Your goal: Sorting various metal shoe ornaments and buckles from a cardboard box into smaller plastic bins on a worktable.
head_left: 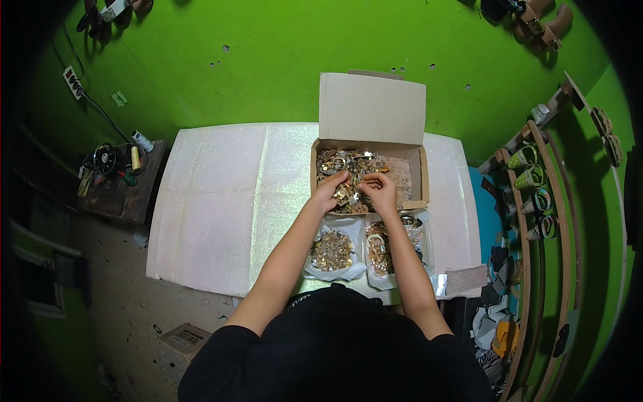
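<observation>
An open cardboard box (416,175) full of small gold-coloured metal buckles stands on a white table (221,201). Both hands reach into its near side. My left hand (330,189) pinches a gold buckle (342,195) over the pile. Close beside it, my right hand (381,189) has its fingers curled on the same cluster of pieces; what it holds is hidden. In front of the box lie two open clear plastic bags of gold buckles, one on the left (333,250) and one on the right (379,253).
A small dark side table (127,194) with thread spools and tools stands at the left. Curved wooden shelves (536,201) with shoes rise at the right. A small cardboard box (184,338) sits on the floor near my left elbow. The wall is green.
</observation>
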{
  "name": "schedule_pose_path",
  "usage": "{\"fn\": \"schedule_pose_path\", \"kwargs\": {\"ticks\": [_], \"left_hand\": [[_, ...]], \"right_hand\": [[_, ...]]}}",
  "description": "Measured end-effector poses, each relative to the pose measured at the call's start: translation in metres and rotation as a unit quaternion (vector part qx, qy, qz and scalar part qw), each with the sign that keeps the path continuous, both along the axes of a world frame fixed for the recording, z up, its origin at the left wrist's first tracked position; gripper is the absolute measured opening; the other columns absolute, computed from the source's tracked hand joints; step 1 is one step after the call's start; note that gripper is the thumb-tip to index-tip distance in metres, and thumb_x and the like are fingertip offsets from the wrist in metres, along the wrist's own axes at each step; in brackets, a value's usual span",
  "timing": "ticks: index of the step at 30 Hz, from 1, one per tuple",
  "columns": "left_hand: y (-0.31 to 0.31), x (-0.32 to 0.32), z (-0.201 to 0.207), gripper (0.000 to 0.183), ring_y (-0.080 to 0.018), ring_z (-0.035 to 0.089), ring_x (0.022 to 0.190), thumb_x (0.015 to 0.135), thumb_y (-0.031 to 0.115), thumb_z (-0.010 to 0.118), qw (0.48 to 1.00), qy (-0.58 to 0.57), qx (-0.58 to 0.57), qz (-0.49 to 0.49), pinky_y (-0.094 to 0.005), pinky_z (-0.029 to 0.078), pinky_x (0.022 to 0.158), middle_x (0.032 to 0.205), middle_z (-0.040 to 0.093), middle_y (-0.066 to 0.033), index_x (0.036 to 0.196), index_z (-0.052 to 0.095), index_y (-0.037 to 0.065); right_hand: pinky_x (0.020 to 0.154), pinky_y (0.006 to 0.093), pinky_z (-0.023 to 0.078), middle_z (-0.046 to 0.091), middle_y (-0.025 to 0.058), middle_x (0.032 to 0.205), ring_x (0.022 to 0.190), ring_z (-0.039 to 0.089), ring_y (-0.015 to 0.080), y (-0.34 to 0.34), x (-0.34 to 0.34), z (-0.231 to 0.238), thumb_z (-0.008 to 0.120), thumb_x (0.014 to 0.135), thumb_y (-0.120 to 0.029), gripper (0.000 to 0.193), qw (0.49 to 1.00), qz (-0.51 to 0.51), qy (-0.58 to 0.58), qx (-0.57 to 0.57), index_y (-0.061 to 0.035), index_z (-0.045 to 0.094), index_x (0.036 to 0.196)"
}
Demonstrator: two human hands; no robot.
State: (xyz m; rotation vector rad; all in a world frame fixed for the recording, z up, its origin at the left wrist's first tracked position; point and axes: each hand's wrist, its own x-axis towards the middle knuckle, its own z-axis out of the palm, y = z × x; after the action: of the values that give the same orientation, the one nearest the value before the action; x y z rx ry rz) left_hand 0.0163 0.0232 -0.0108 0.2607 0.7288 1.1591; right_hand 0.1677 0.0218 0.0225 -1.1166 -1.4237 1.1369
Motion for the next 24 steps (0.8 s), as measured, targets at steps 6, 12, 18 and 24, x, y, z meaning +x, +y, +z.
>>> {"fn": "schedule_pose_path", "kwargs": {"ticks": [6, 12, 18, 24], "left_hand": [[-0.002, 0.002, 0.008, 0.021, -0.0143, 0.056, 0.07, 0.076, 0.013, 0.057, 1.0, 0.01, -0.016, 0.004, -0.0279, 0.049, 0.061, 0.079, 0.057, -0.0063, 0.093, 0.053, 0.002], [-0.001, 0.0, 0.004, 0.016, -0.0144, 0.054, 0.066, 0.078, 0.014, 0.055, 1.0, 0.007, -0.01, -0.007, -0.0274, 0.048, 0.06, 0.075, 0.055, -0.0058, 0.09, 0.052, 0.004], [-0.003, -0.001, 0.007, 0.019, -0.0143, 0.054, 0.066, 0.077, 0.015, 0.055, 1.0, 0.006, -0.012, -0.006, -0.0274, 0.048, 0.06, 0.076, 0.055, -0.0059, 0.092, 0.052, 0.004], [-0.001, 0.0, 0.005, 0.019, -0.0145, 0.055, 0.066, 0.078, 0.014, 0.054, 1.0, 0.009, -0.001, -0.005, -0.0282, 0.049, 0.062, 0.075, 0.055, -0.0053, 0.092, 0.051, 0.002]], "right_hand": [[0.055, 0.018, 0.043, 0.057, 0.0033, 0.068, 0.061, 0.051, 0.006, -0.005, -0.001, 0.01, 0.064, 0.063, 0.001, 0.018, 1.0, 0.0, 0.01, 0.008, 0.0022, 0.058, 0.081], [0.053, 0.0198, 0.04, 0.058, 0.0026, 0.065, 0.06, 0.051, 0.0051, -0.021, 0.002, 0.03, 0.063, 0.068, -0.007, 0.011, 0.995, 0.039, -0.097, 0.0, 0.0006, 0.06, 0.075], [0.055, 0.0211, 0.038, 0.057, 0.0021, 0.063, 0.056, 0.047, 0.0081, -0.047, 0.008, 0.052, 0.064, 0.067, -0.017, 0.019, 0.909, 0.355, -0.204, -0.078, -0.0029, 0.062, 0.079], [0.049, 0.0249, 0.038, 0.054, 0.005, 0.062, 0.053, 0.047, 0.0102, -0.028, -0.004, 0.041, 0.064, 0.063, -0.016, 0.023, 0.948, 0.177, -0.264, 0.015, -0.0024, 0.06, 0.082]]}}
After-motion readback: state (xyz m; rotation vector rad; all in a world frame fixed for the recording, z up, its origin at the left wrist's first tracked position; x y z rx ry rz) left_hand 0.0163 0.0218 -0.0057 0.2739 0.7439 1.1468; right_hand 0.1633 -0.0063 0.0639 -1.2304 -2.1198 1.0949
